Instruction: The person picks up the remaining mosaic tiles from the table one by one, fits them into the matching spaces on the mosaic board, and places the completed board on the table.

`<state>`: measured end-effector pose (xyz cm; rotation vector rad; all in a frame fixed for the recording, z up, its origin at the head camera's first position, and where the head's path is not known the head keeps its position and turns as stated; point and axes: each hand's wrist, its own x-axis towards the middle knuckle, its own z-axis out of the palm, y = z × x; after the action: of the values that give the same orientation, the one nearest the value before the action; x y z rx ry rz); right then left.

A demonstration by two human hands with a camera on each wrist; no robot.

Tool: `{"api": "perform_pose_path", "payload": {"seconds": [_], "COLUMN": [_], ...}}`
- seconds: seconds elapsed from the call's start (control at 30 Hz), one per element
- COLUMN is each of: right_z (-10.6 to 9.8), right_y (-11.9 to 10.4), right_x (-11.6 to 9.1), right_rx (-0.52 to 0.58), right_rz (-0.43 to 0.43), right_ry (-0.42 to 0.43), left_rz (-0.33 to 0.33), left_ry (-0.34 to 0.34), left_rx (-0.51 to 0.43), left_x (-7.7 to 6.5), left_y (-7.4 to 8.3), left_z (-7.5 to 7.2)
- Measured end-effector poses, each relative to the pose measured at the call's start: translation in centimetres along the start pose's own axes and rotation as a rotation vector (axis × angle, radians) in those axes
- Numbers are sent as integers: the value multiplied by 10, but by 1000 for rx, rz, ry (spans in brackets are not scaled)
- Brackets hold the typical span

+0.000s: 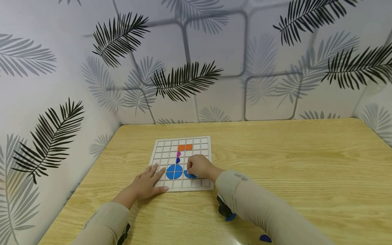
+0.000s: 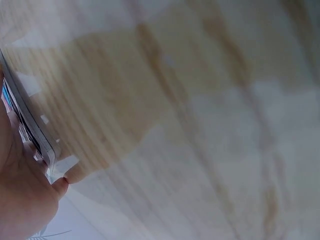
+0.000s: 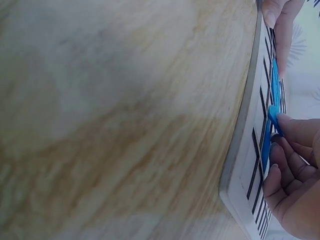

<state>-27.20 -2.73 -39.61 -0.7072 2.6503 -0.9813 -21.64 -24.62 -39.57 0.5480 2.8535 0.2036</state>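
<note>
A white gridded board lies flat on the wooden table. My left hand rests on its lower left corner with fingers spread. Over the board's right part, my right hand pinches a small blue piece, best seen in the right wrist view. Beneath those fingers lies another blue piece, partly hidden. To its left, blue pieces form a full circle. Higher up are a dark blue half-disc, a magenta half-disc and orange squares side by side.
Near my right forearm, a blue piece lies on the table, partly covered by the black wrist device. A loose dark blue half-disc sits closer to the front. A leaf-patterned wall stands behind the table.
</note>
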Motion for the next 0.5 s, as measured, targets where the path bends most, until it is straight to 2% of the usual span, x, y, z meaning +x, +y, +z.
{"api": "perform_pose_path", "payload": {"seconds": [0.3, 0.5], "right_z": [2, 3], "right_y": [-1, -2], "right_x": [0, 2], "right_rx": [-40, -89], "right_rz": [0, 9], "right_ry": [0, 19], "left_rz": [4, -18], "left_ry": [3, -7], "left_rx": [-3, 11], "left_x": [1, 1], "left_y": [-2, -1], "left_z": [2, 1]}}
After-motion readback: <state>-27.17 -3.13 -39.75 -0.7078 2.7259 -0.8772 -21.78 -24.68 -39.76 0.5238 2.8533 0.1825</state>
